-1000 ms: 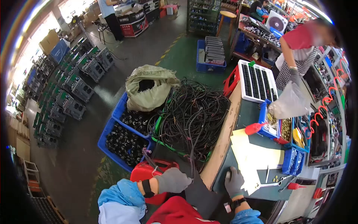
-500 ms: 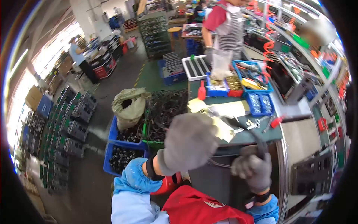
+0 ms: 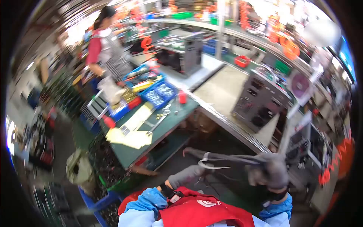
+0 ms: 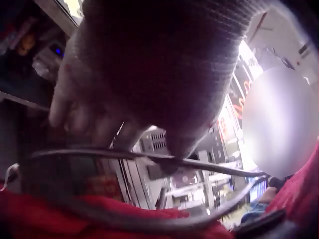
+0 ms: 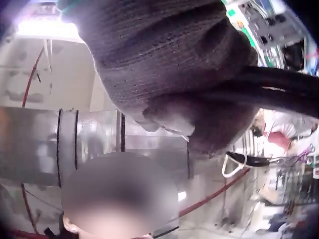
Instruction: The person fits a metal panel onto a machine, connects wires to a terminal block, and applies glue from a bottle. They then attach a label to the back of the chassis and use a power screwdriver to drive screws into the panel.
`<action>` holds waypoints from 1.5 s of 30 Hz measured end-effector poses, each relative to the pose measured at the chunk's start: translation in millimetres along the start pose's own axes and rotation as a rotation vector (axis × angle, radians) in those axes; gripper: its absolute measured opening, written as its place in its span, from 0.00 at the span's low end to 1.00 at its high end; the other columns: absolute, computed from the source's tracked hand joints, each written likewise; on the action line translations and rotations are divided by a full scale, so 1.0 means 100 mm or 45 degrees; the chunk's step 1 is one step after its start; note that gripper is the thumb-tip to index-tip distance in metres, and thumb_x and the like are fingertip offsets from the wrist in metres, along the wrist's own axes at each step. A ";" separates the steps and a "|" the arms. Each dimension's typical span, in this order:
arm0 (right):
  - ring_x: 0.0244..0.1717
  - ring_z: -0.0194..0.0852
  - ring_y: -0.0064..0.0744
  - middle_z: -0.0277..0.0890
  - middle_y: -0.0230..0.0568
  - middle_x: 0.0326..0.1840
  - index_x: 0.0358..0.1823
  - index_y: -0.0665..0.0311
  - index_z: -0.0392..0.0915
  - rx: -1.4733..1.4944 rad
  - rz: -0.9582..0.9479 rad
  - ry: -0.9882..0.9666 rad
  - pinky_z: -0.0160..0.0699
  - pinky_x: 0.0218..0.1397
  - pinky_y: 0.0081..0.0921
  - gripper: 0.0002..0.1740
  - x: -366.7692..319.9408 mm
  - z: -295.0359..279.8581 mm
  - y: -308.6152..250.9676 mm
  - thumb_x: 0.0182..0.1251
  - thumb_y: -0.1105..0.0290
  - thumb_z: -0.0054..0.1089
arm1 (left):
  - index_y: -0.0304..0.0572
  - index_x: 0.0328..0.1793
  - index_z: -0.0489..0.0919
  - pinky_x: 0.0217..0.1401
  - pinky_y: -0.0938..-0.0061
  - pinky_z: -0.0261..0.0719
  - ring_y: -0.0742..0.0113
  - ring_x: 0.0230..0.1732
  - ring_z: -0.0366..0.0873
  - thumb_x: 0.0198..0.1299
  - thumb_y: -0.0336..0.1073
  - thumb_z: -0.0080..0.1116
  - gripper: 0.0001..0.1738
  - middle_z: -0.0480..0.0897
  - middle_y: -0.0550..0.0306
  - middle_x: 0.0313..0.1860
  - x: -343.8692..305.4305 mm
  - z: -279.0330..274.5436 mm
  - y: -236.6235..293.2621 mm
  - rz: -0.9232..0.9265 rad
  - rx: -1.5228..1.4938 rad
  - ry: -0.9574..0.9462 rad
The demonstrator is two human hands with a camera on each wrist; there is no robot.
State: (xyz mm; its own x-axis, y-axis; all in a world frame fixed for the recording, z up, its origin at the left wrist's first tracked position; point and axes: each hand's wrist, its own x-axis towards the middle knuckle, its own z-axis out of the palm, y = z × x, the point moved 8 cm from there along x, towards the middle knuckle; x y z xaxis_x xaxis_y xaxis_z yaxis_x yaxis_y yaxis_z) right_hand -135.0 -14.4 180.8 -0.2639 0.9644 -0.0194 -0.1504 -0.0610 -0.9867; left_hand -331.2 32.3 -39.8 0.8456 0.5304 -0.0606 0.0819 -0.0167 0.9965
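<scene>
My gloved right hand [image 3: 268, 172] grips a bundle of dark cables [image 3: 230, 157] at the right of the head view. In the right wrist view the fingers of the right hand [image 5: 184, 84] curl round thick black cables [image 5: 284, 87]. A white tie [image 3: 205, 160] loops round the bundle nearer its far end. My gloved left hand [image 3: 187, 176] is low in front of the red apron, its fingertips partly hidden. In the left wrist view the left hand [image 4: 149, 74] has loosely hanging fingers, and a cable [image 4: 214, 167] passes across the thumb tip; firm contact cannot be made out.
A green bench [image 3: 128, 154] with yellow sheets [image 3: 130, 139] and blue parts bins [image 3: 160, 94] stands ahead left. A dark metal chassis [image 3: 259, 102] stands on the light worktop to the right. Beyond the bench is another person [image 3: 109, 49]. Blue crates [image 3: 100, 204] sit low left.
The view has swung right, away from the cable pile. The bundle has come off the pile and now stretches across my front from the right hand. My left hand has dropped low beside it.
</scene>
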 end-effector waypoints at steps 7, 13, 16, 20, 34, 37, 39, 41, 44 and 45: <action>0.37 0.81 0.35 0.82 0.48 0.36 0.58 0.67 0.79 -0.594 0.219 0.029 0.79 0.44 0.31 0.25 -0.17 -0.16 1.12 0.73 0.53 0.58 | 0.28 0.67 0.69 0.67 0.54 0.79 0.48 0.67 0.75 0.71 0.33 0.47 0.22 0.74 0.38 0.66 1.43 -0.40 0.65 -0.067 -1.935 -0.067; 0.57 0.81 0.48 0.82 0.50 0.55 0.66 0.58 0.77 -0.509 0.427 0.262 0.75 0.61 0.32 0.31 -0.26 -0.52 1.95 0.73 0.44 0.55 | 0.33 0.58 0.75 0.54 0.58 0.84 0.54 0.46 0.82 0.74 0.41 0.51 0.18 0.83 0.46 0.47 2.39 -0.35 0.71 -0.346 -1.395 0.080; 0.60 0.78 0.52 0.81 0.50 0.57 0.68 0.59 0.75 -0.575 0.336 0.426 0.74 0.65 0.36 0.34 -0.08 -0.72 2.26 0.73 0.41 0.53 | 0.40 0.55 0.75 0.34 0.70 0.75 0.69 0.29 0.73 0.73 0.41 0.52 0.14 0.73 0.62 0.28 2.65 -0.09 1.14 -0.320 -0.920 0.017; 0.58 0.77 0.54 0.81 0.52 0.53 0.67 0.60 0.74 -0.822 0.328 0.627 0.74 0.64 0.41 0.34 -0.11 -1.12 2.17 0.72 0.41 0.52 | 0.40 0.51 0.75 0.18 0.76 0.54 0.77 0.15 0.52 0.73 0.40 0.53 0.12 0.54 0.70 0.17 3.03 0.28 1.27 -0.280 -0.741 -0.309; 0.62 0.74 0.56 0.76 0.56 0.57 0.61 0.61 0.73 -1.600 0.622 2.289 0.72 0.64 0.48 0.31 -3.51 -4.94 -0.20 0.59 0.54 0.66 | 0.42 0.48 0.78 0.18 0.83 0.58 0.81 0.16 0.60 0.70 0.38 0.56 0.09 0.65 0.73 0.18 3.60 1.64 1.01 -0.548 -0.327 -0.491; 0.61 0.76 0.56 0.75 0.59 0.60 0.71 0.65 0.64 -1.589 1.131 1.940 0.76 0.62 0.47 0.47 -3.64 -5.83 0.00 0.53 0.49 0.69 | 0.43 0.49 0.78 0.21 0.84 0.59 0.80 0.18 0.63 0.69 0.37 0.56 0.08 0.69 0.70 0.20 3.69 1.84 1.07 -0.570 -0.310 -0.385; 0.61 0.76 0.56 0.75 0.60 0.60 0.70 0.66 0.63 -1.422 1.237 1.746 0.77 0.62 0.46 0.47 -3.56 -6.04 0.10 0.51 0.50 0.69 | 0.43 0.49 0.78 0.21 0.85 0.59 0.80 0.18 0.63 0.69 0.37 0.56 0.08 0.69 0.70 0.20 3.70 1.87 1.02 -0.621 -0.336 -0.314; 0.63 0.76 0.58 0.75 0.63 0.62 0.65 0.68 0.66 -1.353 1.182 1.702 0.77 0.62 0.46 0.41 -3.51 -6.18 0.10 0.54 0.53 0.67 | 0.45 0.53 0.78 0.21 0.83 0.60 0.80 0.18 0.63 0.70 0.37 0.54 0.10 0.69 0.69 0.20 3.72 1.89 0.98 -0.663 -0.311 -0.251; 0.60 0.78 0.60 0.77 0.68 0.57 0.62 0.70 0.69 -1.158 1.094 1.726 0.78 0.62 0.45 0.38 -3.70 -6.18 0.13 0.55 0.53 0.67 | 0.46 0.56 0.78 0.20 0.83 0.61 0.80 0.18 0.63 0.70 0.37 0.54 0.12 0.70 0.70 0.21 3.70 2.02 0.96 -0.713 -0.299 -0.277; 0.60 0.78 0.60 0.77 0.67 0.57 0.61 0.70 0.70 -1.169 0.956 1.772 0.78 0.62 0.44 0.37 -3.74 -6.11 0.08 0.55 0.52 0.67 | 0.47 0.57 0.78 0.20 0.83 0.61 0.80 0.18 0.63 0.70 0.37 0.54 0.13 0.70 0.70 0.21 3.73 2.05 0.92 -0.708 -0.229 -0.287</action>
State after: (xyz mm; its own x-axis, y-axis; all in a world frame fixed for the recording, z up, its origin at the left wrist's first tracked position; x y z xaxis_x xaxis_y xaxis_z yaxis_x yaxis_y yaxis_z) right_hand 544.9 -217.8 81.3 0.9439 0.3205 -0.0799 0.2494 -0.8501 -0.4638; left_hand 99.8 54.6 17.5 0.7940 0.2262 -0.5643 0.4685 0.3639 0.8051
